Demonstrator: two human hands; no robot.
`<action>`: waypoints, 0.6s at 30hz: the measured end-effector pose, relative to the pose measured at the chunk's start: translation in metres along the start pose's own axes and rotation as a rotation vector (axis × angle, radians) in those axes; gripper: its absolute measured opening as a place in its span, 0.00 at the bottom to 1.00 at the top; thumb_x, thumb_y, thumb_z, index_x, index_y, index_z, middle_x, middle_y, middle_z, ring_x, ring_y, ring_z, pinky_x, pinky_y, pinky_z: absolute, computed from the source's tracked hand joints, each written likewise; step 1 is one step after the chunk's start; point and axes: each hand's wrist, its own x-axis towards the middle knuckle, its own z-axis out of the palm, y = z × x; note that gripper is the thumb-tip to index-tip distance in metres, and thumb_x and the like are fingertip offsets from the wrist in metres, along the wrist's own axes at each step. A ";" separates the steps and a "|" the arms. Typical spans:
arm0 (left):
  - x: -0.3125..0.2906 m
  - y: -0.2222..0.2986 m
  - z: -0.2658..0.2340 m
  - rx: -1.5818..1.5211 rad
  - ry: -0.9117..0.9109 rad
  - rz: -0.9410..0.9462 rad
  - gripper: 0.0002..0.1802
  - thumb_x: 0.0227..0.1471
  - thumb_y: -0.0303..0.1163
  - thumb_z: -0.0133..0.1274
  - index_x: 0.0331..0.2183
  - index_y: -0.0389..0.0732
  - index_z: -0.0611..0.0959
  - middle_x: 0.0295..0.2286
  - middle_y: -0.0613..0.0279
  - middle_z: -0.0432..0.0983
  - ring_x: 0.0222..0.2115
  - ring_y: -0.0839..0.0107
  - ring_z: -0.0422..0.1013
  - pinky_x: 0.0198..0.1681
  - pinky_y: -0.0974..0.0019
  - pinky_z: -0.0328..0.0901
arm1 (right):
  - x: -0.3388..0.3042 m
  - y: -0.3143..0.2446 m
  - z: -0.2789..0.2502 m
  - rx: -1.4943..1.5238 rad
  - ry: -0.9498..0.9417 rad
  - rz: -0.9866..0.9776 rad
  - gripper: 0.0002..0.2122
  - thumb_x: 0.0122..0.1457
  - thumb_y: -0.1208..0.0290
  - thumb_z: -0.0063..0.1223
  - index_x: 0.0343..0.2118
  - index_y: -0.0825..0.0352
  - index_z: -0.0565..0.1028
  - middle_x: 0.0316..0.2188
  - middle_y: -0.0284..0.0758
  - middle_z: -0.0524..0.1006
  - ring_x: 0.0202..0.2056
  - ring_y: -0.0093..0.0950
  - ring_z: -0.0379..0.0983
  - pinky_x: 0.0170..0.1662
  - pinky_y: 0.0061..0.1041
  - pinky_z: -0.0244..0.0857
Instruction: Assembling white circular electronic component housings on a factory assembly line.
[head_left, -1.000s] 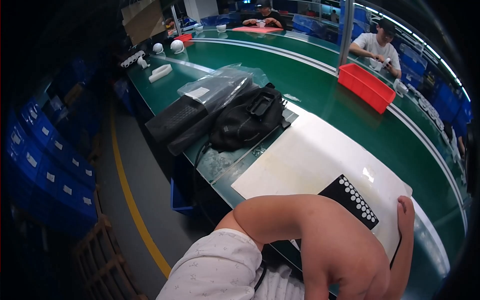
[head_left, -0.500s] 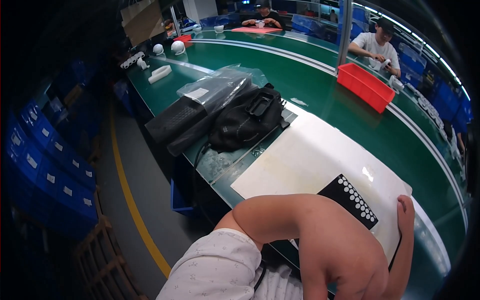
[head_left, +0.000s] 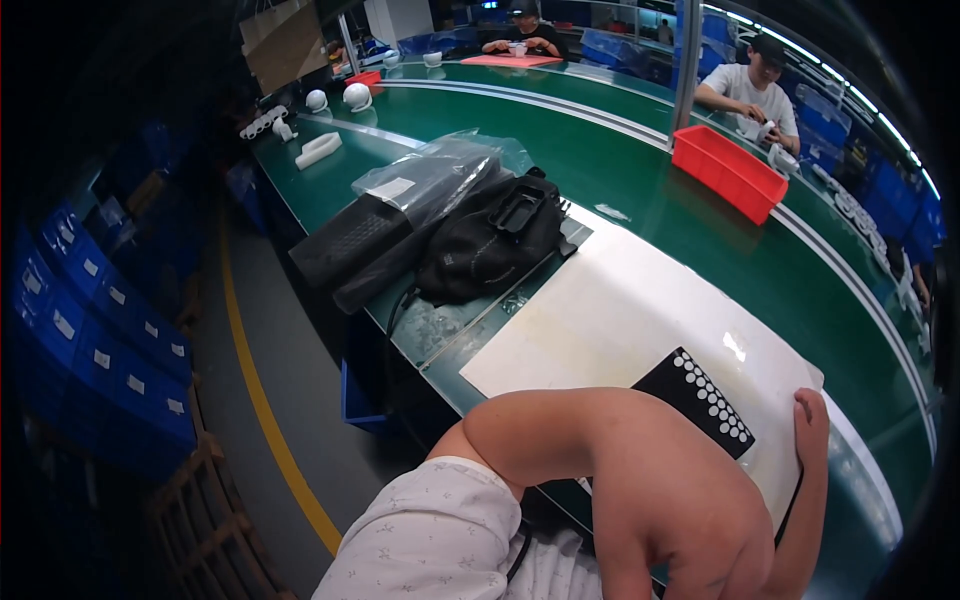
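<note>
Black sheet with white round dots (head_left: 697, 402) lies on the white board (head_left: 600, 310), its near part hidden behind the bent left arm. Left hand (head_left: 690, 515): fingers curled and cut off by the lower edge; whether it grips anything cannot be told. Right hand (head_left: 812, 425): at the board's right margin, fingers slightly bent; its hold, if any, cannot be told. Beyond: black bundle (head_left: 485, 255) and red bin (head_left: 730, 170) on the green table (head_left: 600, 150).
</note>
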 end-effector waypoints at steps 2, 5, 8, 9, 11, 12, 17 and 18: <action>0.000 0.000 0.000 -0.005 -0.001 -0.009 0.18 0.48 0.39 0.47 0.17 0.35 0.73 0.18 0.55 0.67 0.20 0.58 0.63 0.24 0.61 0.58 | 0.000 -0.001 0.000 0.019 -0.006 0.010 0.08 0.50 0.77 0.41 0.34 0.69 0.68 0.38 0.38 0.68 0.43 0.32 0.63 0.48 0.25 0.55; 0.001 0.000 0.000 -0.007 -0.004 -0.012 0.18 0.48 0.39 0.47 0.17 0.34 0.73 0.18 0.55 0.67 0.20 0.58 0.63 0.24 0.61 0.58 | 0.000 -0.005 0.000 0.002 0.000 0.010 0.08 0.50 0.77 0.41 0.34 0.69 0.68 0.38 0.38 0.68 0.43 0.32 0.63 0.48 0.25 0.55; 0.000 0.000 0.000 -0.009 0.009 -0.020 0.19 0.48 0.40 0.47 0.17 0.34 0.73 0.18 0.55 0.67 0.20 0.59 0.63 0.24 0.61 0.58 | 0.000 -0.003 0.000 0.009 -0.010 0.026 0.08 0.50 0.77 0.41 0.34 0.69 0.68 0.38 0.38 0.68 0.43 0.32 0.63 0.48 0.25 0.55; 0.000 -0.001 0.000 -0.010 0.009 -0.020 0.19 0.48 0.40 0.47 0.17 0.34 0.73 0.18 0.55 0.67 0.20 0.59 0.63 0.24 0.61 0.58 | 0.000 -0.002 0.001 -0.004 -0.004 0.012 0.08 0.50 0.77 0.41 0.34 0.69 0.68 0.38 0.38 0.68 0.43 0.32 0.63 0.48 0.25 0.55; 0.001 -0.001 0.000 -0.008 0.003 -0.025 0.19 0.48 0.39 0.47 0.17 0.34 0.73 0.18 0.55 0.67 0.20 0.59 0.64 0.24 0.62 0.58 | 0.000 0.001 0.001 -0.018 0.005 -0.004 0.08 0.50 0.77 0.41 0.34 0.69 0.68 0.38 0.38 0.68 0.43 0.32 0.63 0.48 0.25 0.55; 0.001 -0.001 0.000 -0.009 0.002 -0.025 0.19 0.48 0.39 0.47 0.17 0.34 0.73 0.18 0.55 0.67 0.20 0.59 0.64 0.24 0.62 0.58 | 0.000 0.004 0.001 -0.011 -0.001 0.002 0.08 0.50 0.77 0.42 0.34 0.69 0.68 0.38 0.38 0.68 0.43 0.32 0.63 0.48 0.25 0.55; 0.001 -0.004 0.000 -0.004 0.008 -0.031 0.18 0.49 0.39 0.47 0.18 0.34 0.74 0.19 0.56 0.68 0.21 0.59 0.64 0.25 0.62 0.59 | 0.000 -0.002 0.000 -0.012 -0.002 0.019 0.08 0.50 0.77 0.42 0.34 0.69 0.68 0.38 0.38 0.69 0.43 0.32 0.63 0.48 0.25 0.55; 0.001 -0.005 -0.001 -0.006 0.007 -0.032 0.18 0.49 0.39 0.47 0.18 0.34 0.74 0.19 0.56 0.68 0.21 0.59 0.64 0.25 0.62 0.59 | 0.000 -0.002 0.000 -0.008 0.000 0.023 0.08 0.50 0.77 0.42 0.34 0.69 0.68 0.38 0.38 0.69 0.43 0.32 0.63 0.48 0.25 0.55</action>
